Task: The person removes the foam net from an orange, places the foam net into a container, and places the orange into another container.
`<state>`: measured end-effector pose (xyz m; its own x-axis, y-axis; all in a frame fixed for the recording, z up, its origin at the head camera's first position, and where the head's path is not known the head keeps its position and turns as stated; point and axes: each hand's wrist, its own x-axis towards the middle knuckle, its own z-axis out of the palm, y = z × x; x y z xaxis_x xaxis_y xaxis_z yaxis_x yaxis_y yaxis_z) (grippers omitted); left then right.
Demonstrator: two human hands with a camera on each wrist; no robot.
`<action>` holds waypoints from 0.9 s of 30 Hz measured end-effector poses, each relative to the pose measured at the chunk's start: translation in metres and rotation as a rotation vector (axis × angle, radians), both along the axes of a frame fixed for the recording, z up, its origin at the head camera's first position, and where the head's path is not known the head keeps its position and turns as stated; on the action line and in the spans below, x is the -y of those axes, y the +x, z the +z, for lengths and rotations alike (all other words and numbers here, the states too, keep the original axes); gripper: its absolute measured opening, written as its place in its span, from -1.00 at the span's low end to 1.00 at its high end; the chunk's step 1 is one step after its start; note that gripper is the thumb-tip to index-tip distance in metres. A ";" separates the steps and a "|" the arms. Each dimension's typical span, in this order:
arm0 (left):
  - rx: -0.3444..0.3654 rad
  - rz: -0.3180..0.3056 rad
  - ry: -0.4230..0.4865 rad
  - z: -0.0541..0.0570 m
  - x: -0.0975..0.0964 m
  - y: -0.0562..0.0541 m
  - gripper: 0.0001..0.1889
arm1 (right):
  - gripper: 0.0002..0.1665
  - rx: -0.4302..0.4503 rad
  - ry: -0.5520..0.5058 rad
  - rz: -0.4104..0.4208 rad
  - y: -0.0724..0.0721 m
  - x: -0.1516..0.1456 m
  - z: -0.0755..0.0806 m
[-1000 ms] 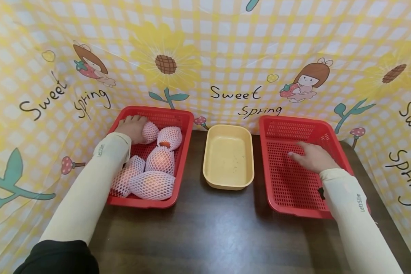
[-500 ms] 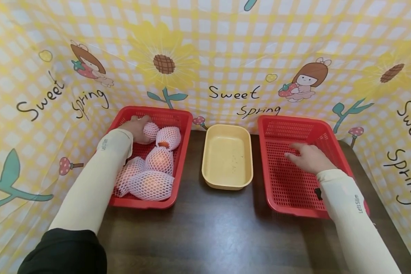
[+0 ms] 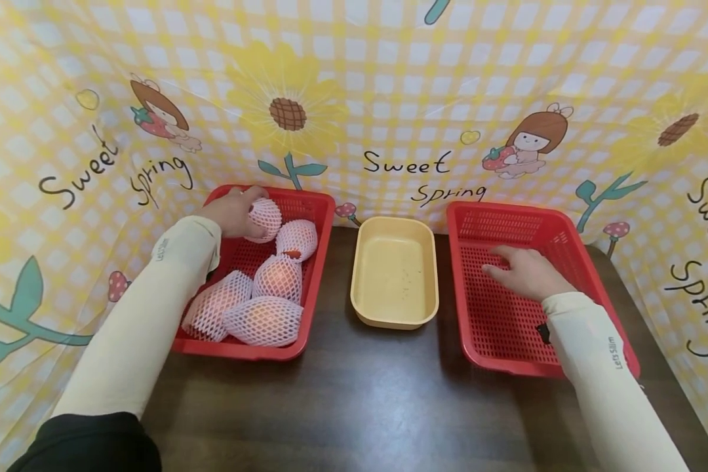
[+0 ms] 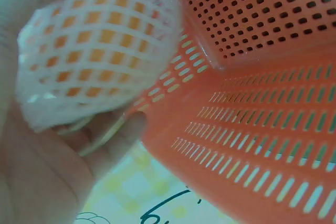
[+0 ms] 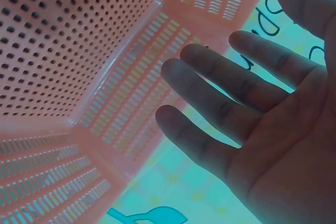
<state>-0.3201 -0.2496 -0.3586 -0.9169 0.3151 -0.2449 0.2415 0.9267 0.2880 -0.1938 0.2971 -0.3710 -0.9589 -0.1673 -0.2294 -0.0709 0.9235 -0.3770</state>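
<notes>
In the head view, my left hand (image 3: 230,213) grips a round fruit in a white foam net (image 3: 266,220) at the back left of the left red basket (image 3: 254,353). Up close in the left wrist view, orange skin shows through the mesh of the netted fruit (image 4: 102,45), with fingers and thumb curled around it. Several other netted fruits (image 3: 277,278) lie in that basket. Over the right red basket (image 3: 478,314) hovers my right hand (image 3: 528,274), holding nothing. From the right wrist view, the fingers of this hand (image 5: 278,124) are spread and nearly straight.
Between the two baskets stands a pale yellow rectangular tray (image 3: 394,269) with small dark specks on its floor. All three sit on a dark wooden table (image 3: 354,400). A yellow checked cloth (image 3: 389,78) with printed flowers surrounds the back and sides.
My left hand has closed around the netted fruit and lifted it slightly, toward the basket's back. My right hand has drifted a little left above its basket.
</notes>
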 end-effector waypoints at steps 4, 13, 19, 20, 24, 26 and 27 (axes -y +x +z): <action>-0.036 -0.042 0.077 0.007 -0.001 0.009 -0.10 | -0.05 -0.006 -0.003 0.008 0.001 0.005 0.001; -0.158 -0.171 0.349 0.018 -0.013 0.027 -0.16 | -0.13 -0.052 -0.034 0.038 0.003 0.018 0.006; -0.149 -0.181 0.568 0.033 -0.034 0.053 -0.17 | -0.20 -0.061 -0.058 0.058 0.004 0.031 0.009; -0.146 -0.185 0.601 0.035 -0.038 0.057 -0.17 | -0.21 -0.066 -0.061 0.065 0.004 0.034 0.010; -0.146 -0.221 0.710 0.040 -0.052 0.073 -0.16 | -0.28 -0.098 -0.061 0.092 0.006 0.043 0.012; -0.146 -0.244 0.751 0.041 -0.060 0.080 -0.15 | -0.32 -0.119 -0.057 0.118 0.007 0.048 0.014; -0.146 -0.257 0.766 0.042 -0.063 0.084 -0.14 | -0.35 -0.131 -0.058 0.135 0.007 0.052 0.015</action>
